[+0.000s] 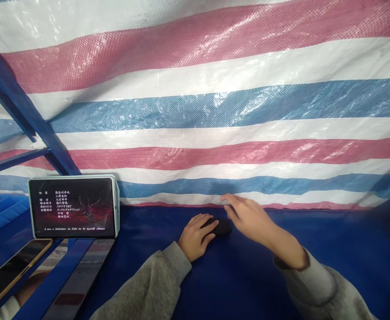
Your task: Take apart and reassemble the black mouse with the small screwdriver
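Observation:
A black rounded object (222,227), perhaps a case or a computer mouse, lies on the blue surface (235,275). My left hand (197,235) rests on its left end, with fingers apart and thumb at its near side. Above its right end hovers my right hand (248,216), index finger stretched forward and thumb apart. A small red spot shows by the right thumb, too small to make out. Whether the right fingertips touch anything is hidden.
At the left, a tablet (74,208) showing text stands upright. A phone (13,275) and a dark glossy strip (81,280) lie before it. A striped sheet (215,106) hangs behind, beside a blue metal frame (31,113). A blue ribbed thing (1,213) is far left.

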`<state>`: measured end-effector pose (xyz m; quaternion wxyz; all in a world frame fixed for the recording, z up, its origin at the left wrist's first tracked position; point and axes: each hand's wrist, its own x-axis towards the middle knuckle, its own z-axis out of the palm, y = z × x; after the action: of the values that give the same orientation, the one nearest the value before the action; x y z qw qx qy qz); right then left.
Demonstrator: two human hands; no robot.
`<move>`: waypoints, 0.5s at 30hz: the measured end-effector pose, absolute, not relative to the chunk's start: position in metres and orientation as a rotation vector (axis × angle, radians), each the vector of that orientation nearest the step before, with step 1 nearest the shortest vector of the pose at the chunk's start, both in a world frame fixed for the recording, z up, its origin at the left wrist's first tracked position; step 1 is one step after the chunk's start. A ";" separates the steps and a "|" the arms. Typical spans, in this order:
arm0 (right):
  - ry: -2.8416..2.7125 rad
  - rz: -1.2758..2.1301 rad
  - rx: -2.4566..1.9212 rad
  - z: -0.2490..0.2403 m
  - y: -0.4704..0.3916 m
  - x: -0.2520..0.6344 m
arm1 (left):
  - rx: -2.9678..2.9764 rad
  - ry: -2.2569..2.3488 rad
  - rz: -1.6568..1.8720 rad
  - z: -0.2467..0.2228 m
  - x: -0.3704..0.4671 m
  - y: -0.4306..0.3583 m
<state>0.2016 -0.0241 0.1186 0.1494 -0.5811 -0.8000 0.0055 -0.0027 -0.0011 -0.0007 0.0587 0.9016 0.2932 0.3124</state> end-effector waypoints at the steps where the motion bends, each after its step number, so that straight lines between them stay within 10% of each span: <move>1: -2.294 0.023 -1.700 0.118 -0.024 0.202 | 2.733 0.887 0.944 -0.001 -0.003 -0.001; 15: -2.282 0.018 -1.788 0.119 -0.022 0.204 | 2.738 0.895 0.942 0.001 -0.002 -0.002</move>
<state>0.2038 -0.0217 0.1186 0.1207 -0.6123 -0.7814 0.0061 -0.0023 -0.0015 0.0009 0.0554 0.9020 0.2950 0.3105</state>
